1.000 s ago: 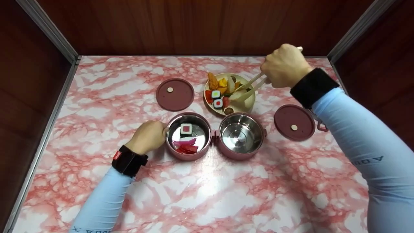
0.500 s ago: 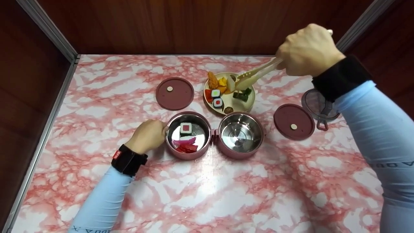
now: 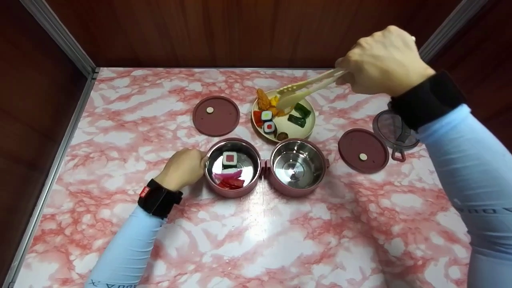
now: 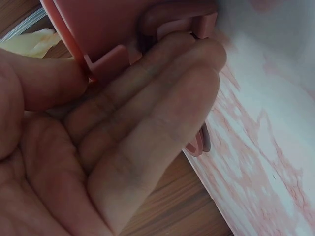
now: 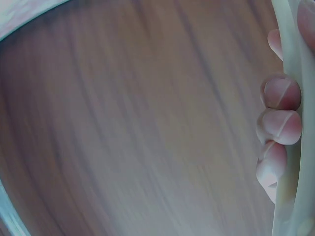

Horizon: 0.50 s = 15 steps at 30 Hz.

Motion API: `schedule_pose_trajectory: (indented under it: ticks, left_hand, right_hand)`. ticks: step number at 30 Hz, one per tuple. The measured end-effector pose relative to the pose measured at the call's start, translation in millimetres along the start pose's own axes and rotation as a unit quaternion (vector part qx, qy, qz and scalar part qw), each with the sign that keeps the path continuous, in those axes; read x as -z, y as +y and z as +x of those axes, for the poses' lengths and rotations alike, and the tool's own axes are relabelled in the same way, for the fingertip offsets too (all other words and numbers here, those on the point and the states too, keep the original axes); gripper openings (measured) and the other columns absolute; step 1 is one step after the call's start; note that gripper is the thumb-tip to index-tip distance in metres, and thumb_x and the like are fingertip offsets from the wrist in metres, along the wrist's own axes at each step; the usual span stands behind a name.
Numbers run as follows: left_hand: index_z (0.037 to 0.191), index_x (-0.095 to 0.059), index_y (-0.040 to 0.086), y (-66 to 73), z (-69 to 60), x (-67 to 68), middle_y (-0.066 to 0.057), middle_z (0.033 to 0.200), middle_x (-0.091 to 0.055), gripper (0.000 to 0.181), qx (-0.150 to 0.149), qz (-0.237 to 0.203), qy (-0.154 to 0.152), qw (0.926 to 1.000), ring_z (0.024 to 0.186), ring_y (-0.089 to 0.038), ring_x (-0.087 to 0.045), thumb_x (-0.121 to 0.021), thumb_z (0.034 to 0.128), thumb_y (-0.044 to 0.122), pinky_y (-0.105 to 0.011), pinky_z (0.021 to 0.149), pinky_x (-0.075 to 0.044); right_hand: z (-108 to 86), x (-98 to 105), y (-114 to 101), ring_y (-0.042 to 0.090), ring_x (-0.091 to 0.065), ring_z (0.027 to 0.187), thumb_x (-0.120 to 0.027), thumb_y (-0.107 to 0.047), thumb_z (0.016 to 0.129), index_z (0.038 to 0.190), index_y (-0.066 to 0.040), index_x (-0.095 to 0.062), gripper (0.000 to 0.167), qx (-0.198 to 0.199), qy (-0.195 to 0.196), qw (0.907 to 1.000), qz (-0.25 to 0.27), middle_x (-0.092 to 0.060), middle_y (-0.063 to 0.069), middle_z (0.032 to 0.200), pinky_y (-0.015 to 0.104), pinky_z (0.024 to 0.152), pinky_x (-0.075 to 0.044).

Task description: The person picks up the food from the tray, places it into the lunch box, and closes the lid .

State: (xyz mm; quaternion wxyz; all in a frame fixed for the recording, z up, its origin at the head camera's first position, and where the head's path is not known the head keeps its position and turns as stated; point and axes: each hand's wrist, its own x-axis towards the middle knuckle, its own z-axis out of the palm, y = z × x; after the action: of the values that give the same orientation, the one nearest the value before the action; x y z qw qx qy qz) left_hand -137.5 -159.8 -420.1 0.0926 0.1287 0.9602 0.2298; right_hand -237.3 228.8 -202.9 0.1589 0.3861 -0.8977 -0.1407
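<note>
My left hand (image 3: pixel 182 169) pinches the side handle of the left pink pot (image 3: pixel 234 193), thumb above and fingers below in the left wrist view. Inside that pot lie a sushi roll piece (image 3: pixel 230 159) and pink and red slices (image 3: pixel 231 181). An identical pink pot (image 3: pixel 294 192) touches it on the right, with nothing inside. My right hand (image 3: pixel 386 62) grips light-coloured tongs (image 3: pixel 312 86), fingers curled round the arms. The tong tips hang over the cream plate (image 3: pixel 306 131). Whether a piece is between them is hard to tell.
On the plate sit two sushi rolls (image 3: pixel 269 127), dark green pieces (image 3: pixel 298 119), a fried piece (image 3: pixel 263 99) and a brown round piece (image 3: pixel 282 136). Maroon lids (image 3: pixel 216 116) flank the pots; a clear handled lid (image 3: pixel 396 130) lies far right. Wood-look walls surround the table.
My right hand has moved up and right, then steadied. The tong tips have swung left across the plate, uncovering the dark green pieces. My left hand stays at the pot.
</note>
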Motion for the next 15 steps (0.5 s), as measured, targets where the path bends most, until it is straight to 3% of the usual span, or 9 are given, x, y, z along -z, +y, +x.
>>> schedule_pose_trajectory:
  ticks: [2, 4, 6, 9, 11, 15]
  left_hand:
    - [0.064, -0.057, 0.014, 0.2, -0.4, 0.1, -0.003, 0.059, -0.054, 0.037, -0.002, 0.001, 0.002, 1.0000, 0.059, -0.023, -0.055, -0.053, 0.1007, 0.019, -0.042, 0.061, -0.047]
    - [0.063, -0.055, 0.014, 0.8, -0.4, 0.4, -0.003, 0.059, -0.054, 0.037, -0.002, 0.004, 0.002, 1.0000, 0.059, -0.023, -0.055, -0.053, 0.1005, 0.018, -0.041, 0.060, -0.046]
    - [0.063, -0.054, 0.014, 1.4, -0.3, 0.6, -0.003, 0.059, -0.054, 0.038, -0.001, 0.005, 0.002, 1.0000, 0.059, -0.023, -0.055, -0.053, 0.1005, 0.018, -0.040, 0.060, -0.046]
    - [0.063, -0.054, 0.014, 1.8, 0.3, 0.9, -0.003, 0.060, -0.054, 0.038, -0.002, 0.006, 0.001, 1.0000, 0.060, -0.023, -0.055, -0.053, 0.1007, 0.018, -0.040, 0.060, -0.045]
    - [0.064, -0.055, 0.013, 2.1, 0.9, 0.9, -0.003, 0.061, -0.054, 0.037, -0.001, 0.006, 0.001, 1.0000, 0.060, -0.023, -0.055, -0.053, 0.1011, 0.018, -0.040, 0.060, -0.045]
    - [0.066, -0.057, 0.013, 2.0, 1.3, 0.8, -0.004, 0.061, -0.055, 0.037, 0.000, 0.003, -0.002, 1.0000, 0.060, -0.024, -0.055, -0.052, 0.1021, 0.020, -0.041, 0.061, -0.046]
  right_hand:
    - [-2.2, 6, -7, 0.023, -0.031, 0.038, -0.075, -0.032, 0.074, 0.055, -0.021, -0.048, 0.035, -0.003, 0.026, 0.9996, 0.002, -0.036, 0.000, 0.046, 0.042, 0.034, -0.023]
    - [-4.0, 13, -15, 0.021, -0.029, 0.037, -0.074, -0.035, 0.078, 0.060, -0.021, -0.061, 0.026, -0.003, 0.036, 0.9993, 0.009, -0.039, -0.001, 0.047, 0.041, 0.034, -0.022]
    - [-5.5, 19, -26, 0.019, -0.028, 0.038, -0.074, -0.038, 0.080, 0.075, -0.023, -0.074, 0.015, 0.000, 0.028, 0.9995, 0.016, -0.040, -0.002, 0.047, 0.039, 0.035, -0.022]
    - [-6.8, 25, -43, 0.015, -0.027, 0.039, -0.074, -0.043, 0.082, 0.098, -0.027, -0.079, 0.023, 0.020, 0.006, 0.9994, 0.028, -0.042, -0.004, 0.049, 0.036, 0.035, -0.023]
    - [-7.5, 25, -55, 0.014, -0.027, 0.039, -0.075, -0.043, 0.082, 0.097, -0.026, -0.079, 0.023, 0.045, 0.011, 0.9984, 0.032, -0.042, -0.004, 0.050, 0.035, 0.034, -0.024]
    - [-9.0, 21, -74, 0.013, -0.025, 0.041, -0.073, -0.042, 0.086, 0.075, -0.016, -0.068, 0.028, 0.095, 0.043, 0.9942, 0.028, -0.039, -0.003, 0.051, 0.032, 0.034, -0.022]
